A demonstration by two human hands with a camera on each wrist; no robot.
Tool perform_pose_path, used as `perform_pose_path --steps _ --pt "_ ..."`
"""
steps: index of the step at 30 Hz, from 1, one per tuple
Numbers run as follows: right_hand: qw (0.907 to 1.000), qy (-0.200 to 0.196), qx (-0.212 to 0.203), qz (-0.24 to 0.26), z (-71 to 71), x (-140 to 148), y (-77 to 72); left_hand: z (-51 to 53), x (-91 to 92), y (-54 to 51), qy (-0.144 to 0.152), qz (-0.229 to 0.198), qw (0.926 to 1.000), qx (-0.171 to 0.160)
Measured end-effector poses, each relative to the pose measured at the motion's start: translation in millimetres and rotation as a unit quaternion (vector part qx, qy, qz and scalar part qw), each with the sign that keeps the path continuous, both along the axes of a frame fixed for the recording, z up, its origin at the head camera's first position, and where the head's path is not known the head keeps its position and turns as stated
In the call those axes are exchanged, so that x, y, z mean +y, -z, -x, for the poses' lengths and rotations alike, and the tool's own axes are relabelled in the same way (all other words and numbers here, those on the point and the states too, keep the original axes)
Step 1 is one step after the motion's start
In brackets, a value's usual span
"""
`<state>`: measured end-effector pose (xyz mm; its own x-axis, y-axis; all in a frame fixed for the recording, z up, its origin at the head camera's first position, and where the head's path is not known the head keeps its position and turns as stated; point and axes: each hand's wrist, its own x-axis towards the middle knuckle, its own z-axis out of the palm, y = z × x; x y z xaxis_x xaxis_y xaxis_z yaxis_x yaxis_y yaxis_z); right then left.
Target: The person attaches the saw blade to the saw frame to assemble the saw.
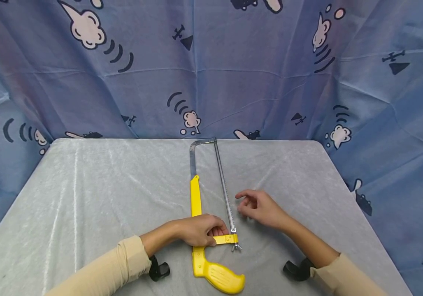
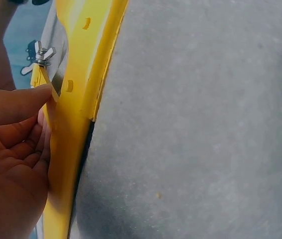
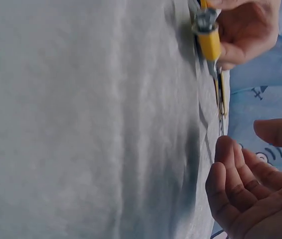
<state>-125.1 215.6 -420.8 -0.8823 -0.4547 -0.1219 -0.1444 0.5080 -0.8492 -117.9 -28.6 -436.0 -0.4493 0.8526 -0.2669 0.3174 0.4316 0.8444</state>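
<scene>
The left hand (image 1: 198, 231) was clamped on the saw (image 1: 195, 189), with its thumb and fingers pinching the short bar (image 1: 220, 239) near the nut (image 1: 236, 248). The right hand (image 1: 260, 209) held nothing, and its thumb and fingers were apart. The saw was in the middle of the bench (image 1: 122, 189), with its handle (image 1: 224, 278) close to us and its far end (image 1: 203, 142) by the back edge. We could not tell if all of it lay flat.

We thought a finger could get cut, because the right hand was just beside the bare blade (image 1: 223, 185). The teeth were too small for us to see well. The saw could also turn or tip, because just one hand held it, only by the short bar, and no hand held the handle. If the nut was loose, the blade could go floppy or pop off, but we could not see how tight it was.

Our left arm (image 1: 157, 238) reached in from the low left, and its hand went over the long side of the saw. The thumb was on the near side of the bar, and the fingers were bent on the other side. Our right arm (image 1: 309, 242) slanted in from the low right. Its first finger pointed left, at the blade, without touching it.
</scene>
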Motion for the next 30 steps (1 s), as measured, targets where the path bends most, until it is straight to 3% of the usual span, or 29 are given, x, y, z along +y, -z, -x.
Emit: perform_pose_path --steps 6,13,19,30 --pt "0.9985 -0.051 0.005 0.019 -15.6 3.1 -3.4 -0.3 0.3 0.8 -0.003 0.0 1.0 -0.002" --pt "0.9955 -0.085 -0.02 0.036 -31.0 7.1 -4.5 -0.2 0.5 3.6 0.0 -0.003 1.0 0.0" --pt "0.9933 -0.094 -0.044 0.051 -37.6 9.5 -1.9 0.4 -0.1 3.7 -0.002 -0.001 1.0 -0.001" --pt "0.9808 -0.157 -0.064 0.097 -48.6 11.3 3.5 0.5 0.1 2.1 -0.008 -0.004 0.9999 -0.009"
